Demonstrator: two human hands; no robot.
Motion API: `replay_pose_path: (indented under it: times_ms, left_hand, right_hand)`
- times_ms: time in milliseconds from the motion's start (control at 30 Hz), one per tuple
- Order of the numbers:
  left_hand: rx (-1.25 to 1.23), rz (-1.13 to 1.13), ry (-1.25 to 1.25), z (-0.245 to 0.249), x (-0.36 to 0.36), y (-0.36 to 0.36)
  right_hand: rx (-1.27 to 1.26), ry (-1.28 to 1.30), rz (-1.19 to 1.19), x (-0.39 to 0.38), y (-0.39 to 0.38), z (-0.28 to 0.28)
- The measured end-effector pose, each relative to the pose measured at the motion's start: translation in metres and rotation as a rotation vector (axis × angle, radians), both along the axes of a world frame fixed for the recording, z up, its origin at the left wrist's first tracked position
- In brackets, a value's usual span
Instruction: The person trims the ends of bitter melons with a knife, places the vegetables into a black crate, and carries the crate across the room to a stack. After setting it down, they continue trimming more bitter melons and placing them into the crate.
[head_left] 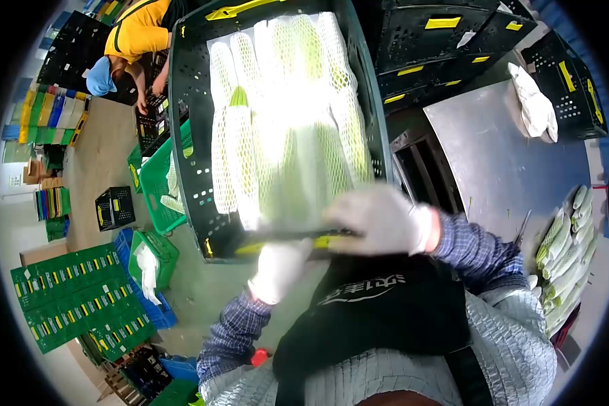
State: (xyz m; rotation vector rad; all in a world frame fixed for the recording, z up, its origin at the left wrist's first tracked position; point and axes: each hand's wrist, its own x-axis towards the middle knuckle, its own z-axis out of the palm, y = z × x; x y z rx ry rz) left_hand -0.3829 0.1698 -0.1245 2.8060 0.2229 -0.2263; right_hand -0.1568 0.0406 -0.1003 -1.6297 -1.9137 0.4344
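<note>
A dark plastic crate (380, 128) with yellow handles stands in front of me. It holds several long pale green vegetables (237, 145) in white foam net sleeves, lying side by side; glare washes out the middle. My left hand (277, 271), in a white glove, is closed at the crate's near rim by the handle, its fingertips partly hidden. Over the right part of that rim is my right hand (375, 220), also white-gloved. It is smeared by motion, so its finger position and any grip cannot be made out.
A metal table (501, 155) at right bears a white cloth or bag (534, 105) and more sleeved vegetables (565, 260). Dark crates (446, 51) are stacked behind it. Left are green crates (159, 189) and a co-worker in a yellow shirt (139, 30), bending over crates.
</note>
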Motion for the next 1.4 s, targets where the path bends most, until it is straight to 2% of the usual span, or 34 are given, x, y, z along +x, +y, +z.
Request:
replay_pose_path:
  times_ms: [33, 67, 100, 133, 167, 200, 233, 300, 333, 367, 433, 467, 500, 567, 600, 633, 667, 700, 733, 767, 800, 833, 867, 900, 967, 1067, 1100, 1133, 1167, 1233, 1300, 1400]
  left_hand:
    - [0.05, -0.019, 0.016, -0.014, -0.017, -0.003]
    - [0.1, -0.037, 0.032, -0.031, -0.037, -0.006]
    - [0.147, -0.053, 0.058, -0.039, -0.054, -0.008]
    - [0.041, -0.064, 0.13, -0.032, -0.068, -0.005]
    - [-0.003, -0.047, 0.082, -0.034, -0.085, -0.002]
    - [-0.046, -0.029, 0.03, -0.04, -0.103, -0.002]
    - [-0.091, -0.012, -0.024, -0.048, -0.12, -0.002]
    - [0.01, -0.049, 0.028, -0.076, -0.158, -0.003]
    - [0.04, -0.041, 0.061, -0.08, -0.171, -0.005]
    - [0.068, -0.034, 0.095, -0.085, -0.18, -0.008]
    - [0.022, -0.054, 0.32, -0.083, -0.193, -0.011]
    - [-0.073, 0.021, 0.294, -0.093, -0.208, -0.007]
    - [-0.113, 0.03, 0.23, -0.073, -0.202, -0.004]
    - [-0.117, 0.061, 0.289, -0.077, -0.219, -0.004]
    - [-0.116, 0.081, 0.381, -0.077, -0.231, -0.002]
    - [-0.116, 0.097, 0.472, -0.078, -0.242, 0.001]
    - [-0.114, 0.106, 0.562, -0.081, -0.244, 0.005]
    - [0.015, -0.069, 0.558, -0.056, -0.228, 0.018]
    - [0.093, -0.123, 0.608, -0.048, -0.225, 0.026]
    - [0.169, -0.18, 0.655, -0.039, -0.222, 0.033]
    - [0.207, -0.21, 0.683, -0.038, -0.223, 0.04]
    - [0.203, -0.217, 0.701, -0.039, -0.232, 0.044]
    - [0.197, -0.224, 0.716, -0.042, -0.242, 0.048]
    - [0.192, -0.229, 0.722, -0.043, -0.251, 0.054]
    - [0.182, -0.256, 0.757, -0.044, -0.266, 0.072]
    - [0.212, -0.314, 0.9, -0.051, -0.278, 0.097]
    - [0.245, -0.34, 0.938, -0.053, -0.278, 0.103]
    - [0.23, -0.422, 0.721, -0.056, -0.278, 0.111]
    - [0.206, -0.39, 0.659, -0.055, -0.273, 0.112]
    - [0.178, -0.337, 0.641, -0.056, -0.268, 0.113]
    - [0.181, -0.314, 0.632, -0.056, -0.263, 0.114]
    - [0.185, -0.258, 0.587, -0.056, -0.262, 0.121]
  right_hand:
    - [-0.282, -0.052, -0.121, 0.023, 0.014, 0.035]
    - [0.183, -0.209, -0.323, 0.041, 0.021, 0.021]
    - [0.392, -0.185, -0.329, 0.069, 0.044, 0.02]
    - [0.601, -0.178, -0.337, 0.097, 0.067, 0.02]
    - [0.764, -0.591, -0.51, 0.121, 0.098, 0.016]
    - [0.708, -0.551, -0.562, 0.133, 0.127, 0.019]
    - [0.338, -0.471, -0.587, 0.144, 0.144, 0.015]
    - [0.47, -0.673, -0.518, 0.176, 0.191, -0.026]
    - [-0.008, -0.481, -0.534, 0.161, 0.195, -0.001]
    - [0.223, -0.508, -0.609, 0.171, 0.207, -0.031]
    - [0.039, -0.524, -0.6, 0.16, 0.188, -0.03]
    - [0.043, -0.525, -0.524, 0.161, 0.172, -0.028]
    - [-0.083, -0.422, -0.511, 0.16, 0.163, -0.022]
    - [-0.05, -0.385, -0.524, 0.158, 0.142, -0.029]
    - [-0.156, -0.366, -0.543, 0.153, 0.134, -0.026]
    - [-0.258, -0.16, -0.534, 0.147, 0.116, -0.017]
    - [-0.177, -0.291, -0.429, 0.172, 0.1, -0.049]
    - [-0.066, -0.312, -0.414, 0.161, 0.079, -0.048]
    - [-0.254, -0.21, -0.412, 0.148, 0.062, -0.031]
    - [-0.244, -0.17, -0.427, 0.148, 0.037, -0.045]
    - [-0.361, -0.023, -0.427, 0.135, 0.02, -0.034]
    - [-0.469, 0.094, -0.521, 0.12, 0.002, -0.033]
    - [-0.426, 0.107, -0.545, 0.113, -0.019, -0.043]
    - [-0.499, 0.222, -0.664, 0.1, -0.028, -0.045]
    - [-0.574, 0.3, -0.729, 0.093, -0.04, -0.062]
    - [-0.543, 0.334, -0.706, 0.084, -0.062, -0.098]
    - [-0.548, 0.308, -0.791, 0.073, -0.064, -0.096]
    - [-0.496, 0.312, -0.775, 0.072, -0.062, -0.099]
    - [-0.459, 0.316, -0.762, 0.066, -0.065, -0.1]
    - [-0.529, 0.327, -0.766, 0.061, -0.067, -0.101]
    - [-0.439, 0.384, -0.784, 0.059, -0.073, -0.111]
    - [-0.439, 0.352, -0.807, 0.056, -0.076, -0.109]
